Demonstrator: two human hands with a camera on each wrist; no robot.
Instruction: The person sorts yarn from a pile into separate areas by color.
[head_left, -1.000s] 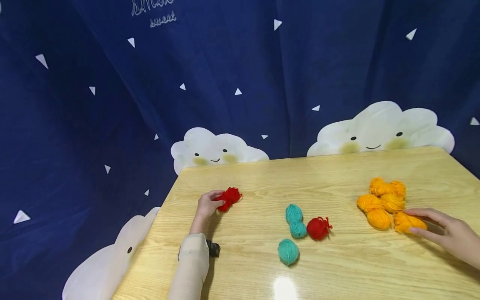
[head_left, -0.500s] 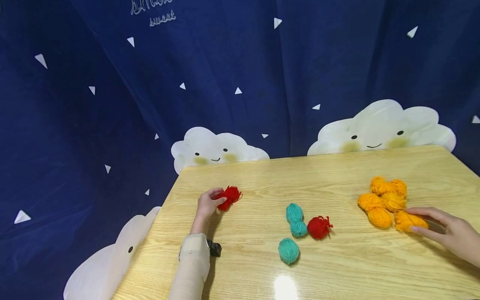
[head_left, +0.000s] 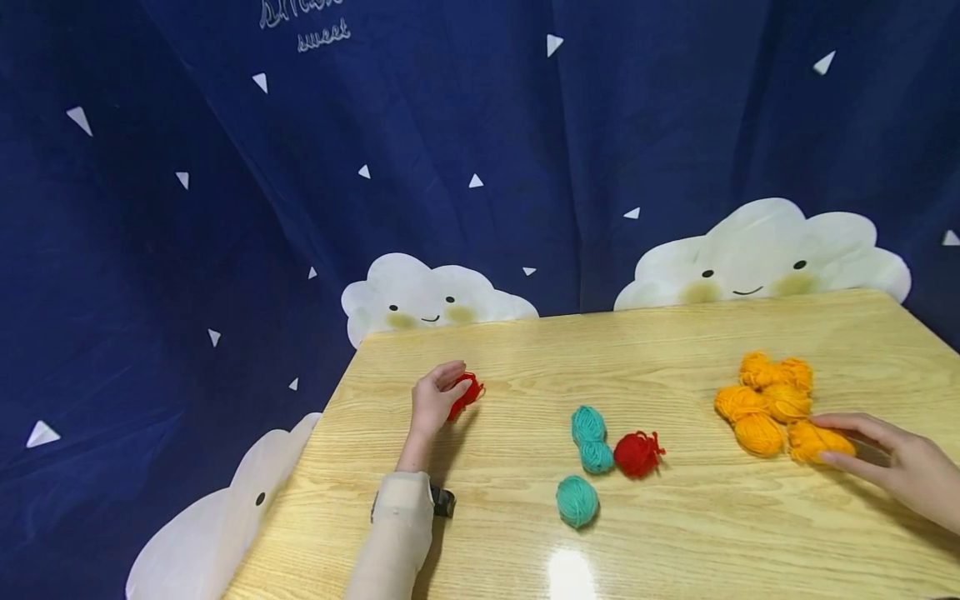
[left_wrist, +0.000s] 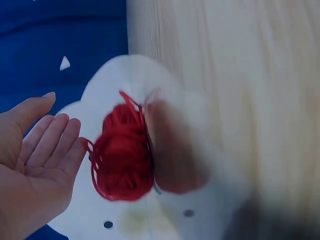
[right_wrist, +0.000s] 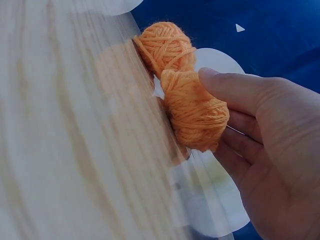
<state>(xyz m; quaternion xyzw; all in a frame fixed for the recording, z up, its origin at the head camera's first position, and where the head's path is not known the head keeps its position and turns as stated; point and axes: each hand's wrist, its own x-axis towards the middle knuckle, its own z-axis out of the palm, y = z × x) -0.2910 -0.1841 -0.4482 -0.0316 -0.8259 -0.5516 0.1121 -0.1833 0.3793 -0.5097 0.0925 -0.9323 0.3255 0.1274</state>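
In the head view my left hand [head_left: 435, 400] is beside red yarn [head_left: 467, 395] on the table's left side, partly covering it. The left wrist view shows that hand [left_wrist: 40, 165] with fingers loosely extended, apart from the red yarn [left_wrist: 125, 160], which has loose strands. My right hand [head_left: 896, 458] holds an orange yarn ball [head_left: 813, 442] at the front of an orange cluster [head_left: 780, 400]. Seen from the right wrist, the thumb of that hand [right_wrist: 270, 145] rests on the upper side of the orange ball [right_wrist: 195, 115], with fingers behind it.
On the wooden table [head_left: 510, 467], two turquoise yarn balls [head_left: 591, 440] touch in the middle, beside a red yarn ball [head_left: 637, 455]. Another turquoise ball [head_left: 577, 502] lies nearer. A dark blue curtain [head_left: 465, 125] with white clouds hangs behind the table.
My left hand has let go of the red yarn and moved slightly up and right over it. My right hand and the orange yarn stay in place.
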